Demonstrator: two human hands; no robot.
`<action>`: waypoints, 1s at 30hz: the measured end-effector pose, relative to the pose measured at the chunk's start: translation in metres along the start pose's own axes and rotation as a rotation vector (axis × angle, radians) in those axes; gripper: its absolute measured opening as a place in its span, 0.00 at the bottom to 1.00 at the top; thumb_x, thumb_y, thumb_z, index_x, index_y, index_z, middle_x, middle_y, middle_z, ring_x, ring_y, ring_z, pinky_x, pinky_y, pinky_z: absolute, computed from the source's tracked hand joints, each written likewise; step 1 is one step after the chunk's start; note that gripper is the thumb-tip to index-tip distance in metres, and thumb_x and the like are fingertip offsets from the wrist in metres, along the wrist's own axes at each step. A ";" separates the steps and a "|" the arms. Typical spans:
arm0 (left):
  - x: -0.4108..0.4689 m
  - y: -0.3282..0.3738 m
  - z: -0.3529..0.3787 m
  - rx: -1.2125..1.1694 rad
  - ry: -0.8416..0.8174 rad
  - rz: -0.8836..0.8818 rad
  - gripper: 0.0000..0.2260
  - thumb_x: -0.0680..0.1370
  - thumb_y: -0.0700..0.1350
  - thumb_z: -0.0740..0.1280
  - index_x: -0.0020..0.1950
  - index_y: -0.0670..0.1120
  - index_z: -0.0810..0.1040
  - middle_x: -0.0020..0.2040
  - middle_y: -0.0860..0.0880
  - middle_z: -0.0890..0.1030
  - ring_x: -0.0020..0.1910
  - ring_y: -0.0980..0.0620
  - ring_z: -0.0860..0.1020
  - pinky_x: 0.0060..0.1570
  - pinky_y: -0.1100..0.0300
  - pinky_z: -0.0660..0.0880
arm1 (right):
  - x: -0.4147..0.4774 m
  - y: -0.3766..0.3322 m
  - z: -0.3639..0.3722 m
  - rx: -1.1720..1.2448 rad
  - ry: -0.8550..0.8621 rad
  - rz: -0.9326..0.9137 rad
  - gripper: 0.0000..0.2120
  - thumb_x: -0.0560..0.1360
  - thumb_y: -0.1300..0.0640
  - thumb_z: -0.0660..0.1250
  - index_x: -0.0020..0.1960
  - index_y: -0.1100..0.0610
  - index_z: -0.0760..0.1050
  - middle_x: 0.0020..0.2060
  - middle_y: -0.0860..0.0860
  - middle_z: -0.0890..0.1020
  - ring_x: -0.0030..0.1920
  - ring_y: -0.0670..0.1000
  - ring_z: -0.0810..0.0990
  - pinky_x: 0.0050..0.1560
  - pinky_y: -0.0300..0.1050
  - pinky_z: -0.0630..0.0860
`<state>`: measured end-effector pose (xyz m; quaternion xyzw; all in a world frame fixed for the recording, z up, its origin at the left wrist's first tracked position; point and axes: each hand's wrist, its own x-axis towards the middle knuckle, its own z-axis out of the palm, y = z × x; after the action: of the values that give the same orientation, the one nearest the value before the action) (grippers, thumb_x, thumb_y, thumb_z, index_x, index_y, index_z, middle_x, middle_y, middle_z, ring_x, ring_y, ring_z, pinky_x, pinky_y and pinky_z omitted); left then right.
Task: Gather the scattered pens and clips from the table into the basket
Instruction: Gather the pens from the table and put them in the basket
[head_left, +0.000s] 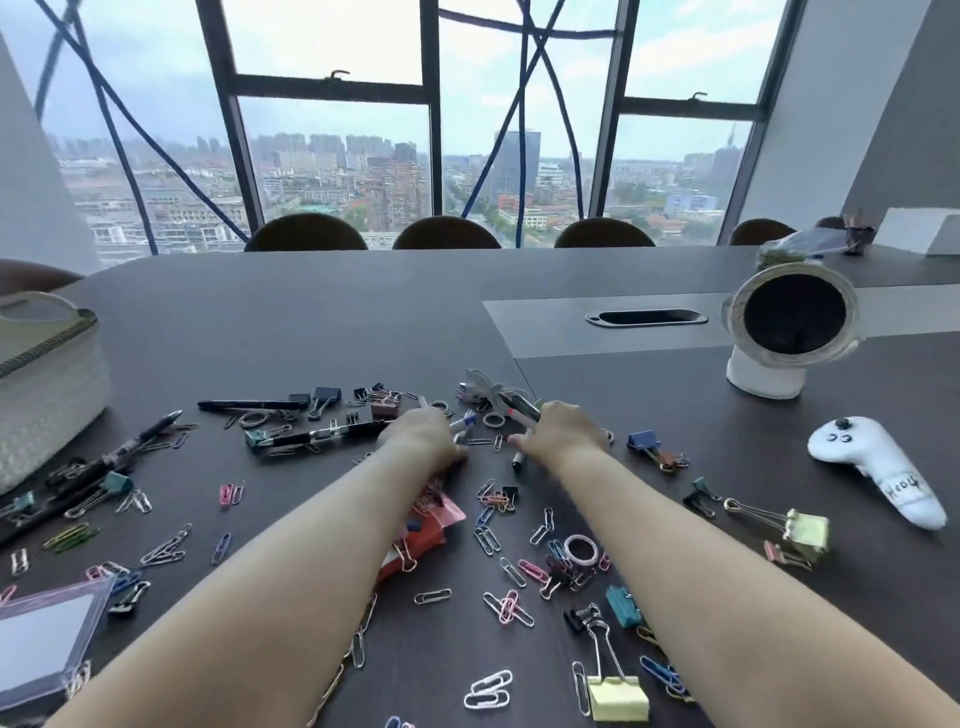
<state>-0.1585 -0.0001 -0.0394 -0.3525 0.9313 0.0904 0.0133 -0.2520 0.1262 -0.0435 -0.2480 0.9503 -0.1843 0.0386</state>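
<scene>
Reaching into the middle of the dark table (311, 322), the right hand (561, 431) is curling round a dark marker (519, 406) while the left hand (423, 434) is covering a blue-tipped pen (466, 420), its grip hidden, so I cannot tell whether it is pinching. Paper clips (488, 691) and binder clips (618, 696) are lying scattered around both arms; bunching several pens per fist before travelling is looking wisest. The white woven basket (47, 395) is standing well left, its inside not showing.
</scene>
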 end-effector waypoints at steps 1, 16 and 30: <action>0.001 -0.002 0.000 -0.003 -0.001 0.017 0.29 0.75 0.57 0.63 0.68 0.38 0.67 0.65 0.42 0.74 0.60 0.43 0.75 0.55 0.51 0.75 | 0.002 -0.001 0.001 0.006 -0.015 0.026 0.19 0.72 0.46 0.66 0.56 0.57 0.73 0.57 0.56 0.78 0.58 0.58 0.76 0.51 0.47 0.72; -0.065 -0.072 -0.039 -0.514 0.265 0.200 0.06 0.80 0.44 0.57 0.49 0.42 0.67 0.43 0.43 0.74 0.42 0.46 0.72 0.41 0.54 0.66 | -0.058 -0.013 -0.023 0.183 -0.046 -0.251 0.04 0.71 0.56 0.63 0.40 0.57 0.70 0.37 0.52 0.76 0.42 0.55 0.74 0.40 0.43 0.67; -0.054 -0.153 -0.035 -0.553 0.181 0.050 0.06 0.77 0.42 0.60 0.50 0.42 0.75 0.40 0.43 0.76 0.37 0.46 0.73 0.37 0.56 0.70 | -0.053 -0.098 0.017 0.118 0.014 -0.290 0.13 0.76 0.48 0.58 0.39 0.54 0.72 0.48 0.57 0.82 0.51 0.59 0.79 0.45 0.46 0.70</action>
<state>-0.0153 -0.0836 -0.0244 -0.3265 0.8771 0.3092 -0.1686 -0.1581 0.0673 -0.0240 -0.3787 0.8923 -0.2451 0.0194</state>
